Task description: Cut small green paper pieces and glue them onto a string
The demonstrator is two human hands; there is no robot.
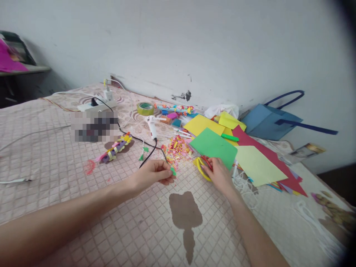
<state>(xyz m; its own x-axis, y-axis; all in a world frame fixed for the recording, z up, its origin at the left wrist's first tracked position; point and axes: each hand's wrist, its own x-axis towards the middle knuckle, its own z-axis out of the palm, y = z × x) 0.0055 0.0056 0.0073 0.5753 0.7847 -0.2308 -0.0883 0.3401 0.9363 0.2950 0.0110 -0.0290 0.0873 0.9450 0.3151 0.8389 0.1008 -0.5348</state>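
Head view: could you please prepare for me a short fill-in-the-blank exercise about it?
The left hand holds a small piece coloured ____.
The right hand touches the scissors, whose handles are red and ____.
The glue gun is mostly ____.
The bag near the wall is ____.
Missing words: green; yellow; white; blue.

This looks like a craft corner in a home: a counter (144, 230) with a worn, patterned surface stands against a scuffed, pale wall (167, 44). Beyond the left hand (155, 172) are a glue gun (152, 130) and, farther left, a power strip (86, 107); beyond the right hand (219, 172), coloured sheets (214, 144) and a blue bag (268, 120).
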